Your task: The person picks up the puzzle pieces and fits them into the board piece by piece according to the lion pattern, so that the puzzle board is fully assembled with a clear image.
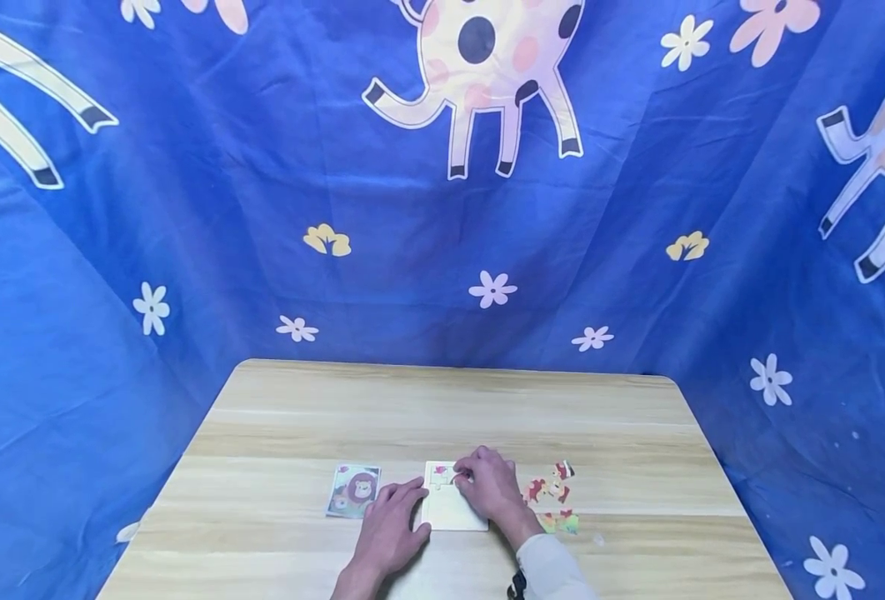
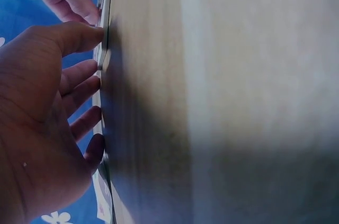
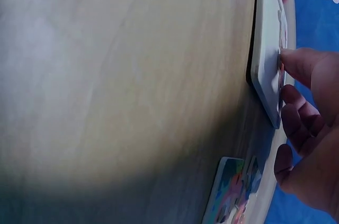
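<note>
A pale square puzzle board [image 1: 455, 510] lies on the table, with a few jigsaw pieces [image 1: 440, 475] in its upper left corner. My left hand [image 1: 392, 527] rests along the board's left side, thumb and fairly straight fingers touching its edge. Over the board's upper right part, my right hand [image 1: 489, 485] pinches a puzzle piece [image 3: 282, 64] between thumb and fingers, down at the board's surface. The hand covers most of that piece. In the left wrist view, the left thumb [image 2: 85, 37] meets the board's rim.
Left of the board lies a picture card [image 1: 354, 492] with a lion on it. Several loose, colourful puzzle pieces [image 1: 547, 490] are scattered to the right, beside the right wrist. Blue patterned cloth [image 1: 442, 250] hangs behind and beside the wooden table [image 1: 300, 417].
</note>
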Motion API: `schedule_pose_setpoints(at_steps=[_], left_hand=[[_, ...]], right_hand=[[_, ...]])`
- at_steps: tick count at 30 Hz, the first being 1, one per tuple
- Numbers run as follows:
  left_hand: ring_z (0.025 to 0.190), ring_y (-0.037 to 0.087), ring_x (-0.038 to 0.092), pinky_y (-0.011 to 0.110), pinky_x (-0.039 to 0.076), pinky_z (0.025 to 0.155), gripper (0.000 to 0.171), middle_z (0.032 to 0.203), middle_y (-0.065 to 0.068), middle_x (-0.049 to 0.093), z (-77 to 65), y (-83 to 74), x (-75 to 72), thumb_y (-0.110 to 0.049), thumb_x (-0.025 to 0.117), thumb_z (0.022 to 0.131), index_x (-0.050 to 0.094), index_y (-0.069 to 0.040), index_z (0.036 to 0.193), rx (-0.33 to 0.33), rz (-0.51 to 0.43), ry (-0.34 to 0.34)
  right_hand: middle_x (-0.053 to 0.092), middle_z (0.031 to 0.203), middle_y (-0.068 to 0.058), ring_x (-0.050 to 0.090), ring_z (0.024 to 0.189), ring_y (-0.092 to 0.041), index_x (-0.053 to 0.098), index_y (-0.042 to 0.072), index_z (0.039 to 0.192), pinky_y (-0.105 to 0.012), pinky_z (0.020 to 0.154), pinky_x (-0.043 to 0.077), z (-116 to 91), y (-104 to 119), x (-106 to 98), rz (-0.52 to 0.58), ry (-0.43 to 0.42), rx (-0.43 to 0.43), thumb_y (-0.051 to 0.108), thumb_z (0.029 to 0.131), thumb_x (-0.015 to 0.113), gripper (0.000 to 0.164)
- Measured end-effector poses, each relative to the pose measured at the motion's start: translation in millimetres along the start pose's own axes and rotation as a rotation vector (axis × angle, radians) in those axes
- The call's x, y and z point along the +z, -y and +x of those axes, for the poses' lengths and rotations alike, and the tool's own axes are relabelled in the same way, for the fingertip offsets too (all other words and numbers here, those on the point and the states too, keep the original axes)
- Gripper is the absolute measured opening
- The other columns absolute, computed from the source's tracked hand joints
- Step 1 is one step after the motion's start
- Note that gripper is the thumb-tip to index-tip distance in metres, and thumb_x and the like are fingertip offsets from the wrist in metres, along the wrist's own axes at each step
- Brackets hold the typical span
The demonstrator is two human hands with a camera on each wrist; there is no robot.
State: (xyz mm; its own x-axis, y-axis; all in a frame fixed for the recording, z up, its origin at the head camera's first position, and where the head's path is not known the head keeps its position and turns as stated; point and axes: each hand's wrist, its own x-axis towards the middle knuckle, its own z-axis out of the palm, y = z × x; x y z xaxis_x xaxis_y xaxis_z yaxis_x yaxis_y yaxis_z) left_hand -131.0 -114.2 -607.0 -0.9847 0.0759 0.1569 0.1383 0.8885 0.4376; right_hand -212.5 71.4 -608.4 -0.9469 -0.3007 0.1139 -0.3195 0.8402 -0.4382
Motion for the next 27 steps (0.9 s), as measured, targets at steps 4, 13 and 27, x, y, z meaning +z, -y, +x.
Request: schedule_pose_setpoints(at_steps=[4,13,27], left_hand=[[0.118,0.023,0.052,0.045,0.046,0.091,0.047,0.135,-0.004,0.059,-1.2,0.8,-2.4,-0.031,0.071,0.074,0.066,-0.016,0.118,0.006,-0.001,0.000],[0.117,0.023,0.052,0.046,0.046,0.091,0.048,0.134,-0.003,0.060,-1.8,2.2,-3.7,-0.032,0.073,0.073,0.066,-0.016,0.117,0.011,-0.004,-0.018],[0.117,0.024,0.051,0.048,0.045,0.089,0.047,0.134,-0.003,0.060,-3.3,0.0,-2.6,-0.031,0.072,0.072,0.066,-0.015,0.116,0.020,-0.013,0.004]], right_hand=[[0.060,0.091,0.011,0.054,0.084,-0.008,0.074,0.030,0.101,-0.029,0.072,0.035,1,2,2,-0.028,-0.008,-0.011,0.034,0.083,0.071,0.019],[0.058,0.093,0.011,0.053,0.084,-0.009,0.073,0.030,0.107,-0.028,0.072,0.034,-4,6,5,-0.031,-0.035,-0.013,0.033,0.085,0.069,0.022],[0.058,0.100,0.014,0.051,0.096,-0.008,0.069,0.030,0.109,-0.027,0.077,0.037,-23,-23,-7,0.017,-0.113,0.061,0.031,0.083,0.068,0.027]])
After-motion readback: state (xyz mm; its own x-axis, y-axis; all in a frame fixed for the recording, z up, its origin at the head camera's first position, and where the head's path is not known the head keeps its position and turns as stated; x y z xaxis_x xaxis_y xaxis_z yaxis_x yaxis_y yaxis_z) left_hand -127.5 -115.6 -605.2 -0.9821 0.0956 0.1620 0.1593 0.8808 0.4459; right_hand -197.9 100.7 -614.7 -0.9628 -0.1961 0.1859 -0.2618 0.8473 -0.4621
